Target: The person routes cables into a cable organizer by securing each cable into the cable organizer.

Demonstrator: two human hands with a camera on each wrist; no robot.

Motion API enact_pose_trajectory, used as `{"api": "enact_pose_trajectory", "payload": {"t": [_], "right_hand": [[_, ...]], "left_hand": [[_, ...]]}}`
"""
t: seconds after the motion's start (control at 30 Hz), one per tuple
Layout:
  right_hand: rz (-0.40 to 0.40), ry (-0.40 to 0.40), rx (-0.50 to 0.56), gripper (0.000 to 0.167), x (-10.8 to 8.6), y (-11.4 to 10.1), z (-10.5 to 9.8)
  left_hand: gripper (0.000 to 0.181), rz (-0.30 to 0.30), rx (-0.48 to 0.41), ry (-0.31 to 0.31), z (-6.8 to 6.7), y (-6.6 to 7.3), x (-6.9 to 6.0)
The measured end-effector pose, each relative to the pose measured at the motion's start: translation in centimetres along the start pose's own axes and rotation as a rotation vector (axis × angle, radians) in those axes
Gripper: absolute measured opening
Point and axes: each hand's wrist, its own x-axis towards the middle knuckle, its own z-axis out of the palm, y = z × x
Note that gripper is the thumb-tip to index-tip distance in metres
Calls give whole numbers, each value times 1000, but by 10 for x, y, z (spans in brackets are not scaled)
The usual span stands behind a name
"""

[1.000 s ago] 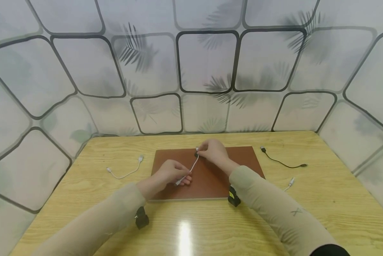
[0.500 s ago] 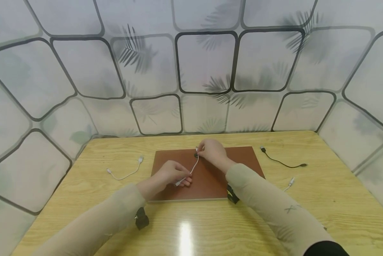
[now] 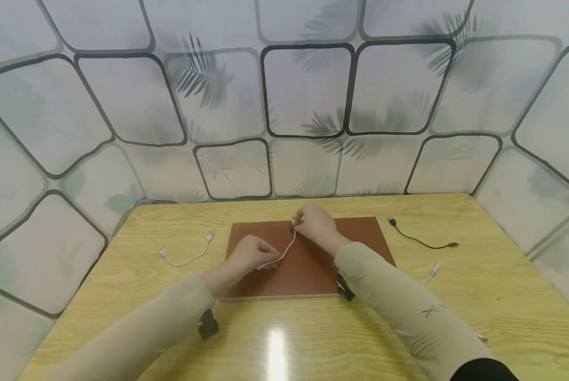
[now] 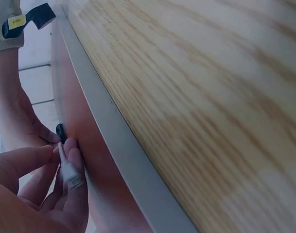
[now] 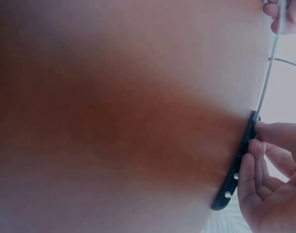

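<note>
My left hand (image 3: 249, 255) pinches a white cable (image 3: 290, 246) near one end; in the left wrist view its white plug (image 4: 71, 175) sticks out past the fingers of the left hand (image 4: 45, 189). Farther back, my right hand (image 3: 315, 224) pinches the other part of the cable at a small black holder (image 3: 291, 229) on the brown board (image 3: 308, 270). The right wrist view shows the holder as a long black strip (image 5: 231, 179) with several notches, and the right hand's (image 5: 274, 174) thumb and fingers at the cable where it meets the strip.
Left of the board lies a white cable (image 3: 189, 261). To the right lie a black cable (image 3: 420, 242) and a white one (image 3: 433, 271), partly behind the right sleeve. Another white tip (image 3: 481, 336) shows beside that sleeve. A patterned curtain (image 3: 308, 90) stands behind the table.
My left hand has shifted slightly up and left, and the white plug in it points more sideways. The cable between the hands now curves more. My right hand stays at the black holder.
</note>
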Motion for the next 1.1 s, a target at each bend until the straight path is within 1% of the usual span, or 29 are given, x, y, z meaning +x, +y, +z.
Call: {"api": "enact_pose_trajectory", "payload": {"t": [0.1,0.2,0.23,0.4,0.53,0.7,0.77,0.97,1.1], "right_hand": [[-11,8,4,5,-1,-1,0],[-23,14,4,4,-2,-2,-1],[-24,12,9,5,-2,-3,-2],[-40,-3,29,8,-3,-2,-3],[-61,-7,12,11,-4,-4,-4],[-85,-15,-47,16,-8,-8,-5],[-79,-25,-64,16,-10,-10,-5],[-53,-55,-96,17,-16,-13,-6],[-74,-53,-120,15,-19,-15,-5]], "left_hand": [[15,59,106,25,-4,1,-2],[14,90,175,53,-7,3,-4],[14,90,188,62,-8,3,-5],[12,105,213,102,-11,3,-8],[13,113,206,102,-14,0,-9],[13,122,204,90,-19,-2,-12],[13,137,227,88,-20,-3,-13],[14,145,267,60,-24,-7,-17],[13,149,325,73,-28,-9,-21]]}}
